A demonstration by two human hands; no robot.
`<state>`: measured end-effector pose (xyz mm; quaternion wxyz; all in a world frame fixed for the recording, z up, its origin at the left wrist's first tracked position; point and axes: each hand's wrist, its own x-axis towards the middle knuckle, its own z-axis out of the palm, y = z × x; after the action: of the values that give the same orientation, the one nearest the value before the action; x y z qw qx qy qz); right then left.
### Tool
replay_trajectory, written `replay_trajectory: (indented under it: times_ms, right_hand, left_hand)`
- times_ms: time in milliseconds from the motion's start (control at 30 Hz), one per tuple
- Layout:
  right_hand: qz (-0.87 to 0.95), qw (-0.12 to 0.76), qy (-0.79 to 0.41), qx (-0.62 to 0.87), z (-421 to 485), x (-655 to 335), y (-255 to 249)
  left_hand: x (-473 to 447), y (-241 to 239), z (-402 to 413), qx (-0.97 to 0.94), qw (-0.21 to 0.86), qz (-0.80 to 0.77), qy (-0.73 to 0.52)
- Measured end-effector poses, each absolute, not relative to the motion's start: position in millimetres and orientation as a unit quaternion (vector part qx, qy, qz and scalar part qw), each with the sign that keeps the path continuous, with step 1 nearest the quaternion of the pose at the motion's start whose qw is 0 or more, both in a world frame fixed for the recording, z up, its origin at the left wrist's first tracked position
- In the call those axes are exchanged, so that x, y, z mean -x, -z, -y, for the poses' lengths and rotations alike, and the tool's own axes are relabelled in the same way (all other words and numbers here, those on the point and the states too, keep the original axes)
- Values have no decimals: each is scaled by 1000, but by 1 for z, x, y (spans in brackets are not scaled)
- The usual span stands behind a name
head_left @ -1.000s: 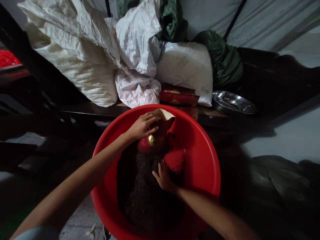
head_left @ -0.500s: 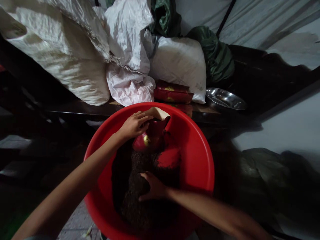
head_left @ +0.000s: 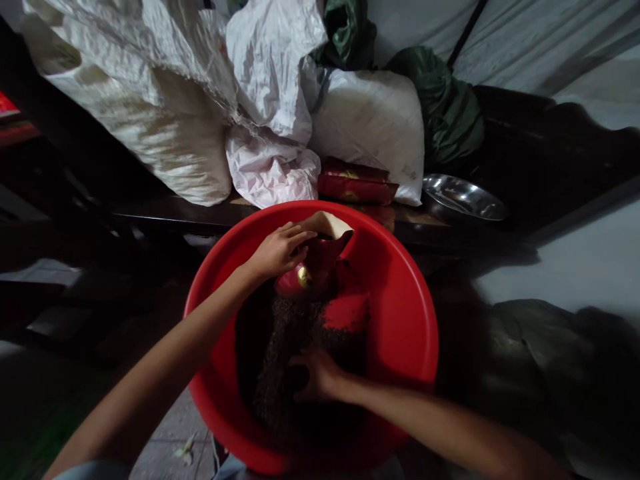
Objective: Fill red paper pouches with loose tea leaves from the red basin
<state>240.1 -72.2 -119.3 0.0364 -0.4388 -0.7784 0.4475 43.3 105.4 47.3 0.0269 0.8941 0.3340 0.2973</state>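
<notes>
My left hand [head_left: 284, 252] grips the upper rim of a dark red paper bag [head_left: 325, 257] with a gold emblem. The bag stands at the far side of a big red tub [head_left: 405, 300], its pale-lined mouth gaping upward. Dark, loose, crumbly material, perhaps dried leaves [head_left: 280, 333], covers much of the tub's bottom. Into that heap reaches my right hand [head_left: 320, 377], its thumb and fingers curved and apart. Its fingertips are partly lost in the dark heap.
Behind the tub, a dark bench [head_left: 165, 212] carries white woven sacks [head_left: 165, 140], a green sack [head_left: 450, 110], two flat dark red packets [head_left: 357, 187] and a shiny metal bowl [head_left: 465, 197]. A greenish sack [head_left: 530, 347] lies in shadow at the right.
The view has shifted slightly, so the scene sits further right. My right hand has sunk a little into the dark material. My left hand keeps its hold on the bag.
</notes>
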Motion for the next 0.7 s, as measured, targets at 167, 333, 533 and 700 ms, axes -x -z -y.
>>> replay_trajectory:
  times_ms: [167, 333, 533, 700]
  right_hand:
    - [761, 172, -457, 427, 55, -253, 61]
    - [727, 339, -460, 381, 7, -263, -52]
    - [750, 478, -254, 380, -81, -258, -130]
    - [829, 348, -124, 419, -142, -245, -113]
  left_hand:
    - [-40, -47, -99, -896, 18, -330, -295]
    - [-39, -50, -94, -904, 5, -337, -264]
    - [-40, -52, -91, -911, -18, -342, -230]
    - [-38, -61, -99, -920, -71, -329, -202]
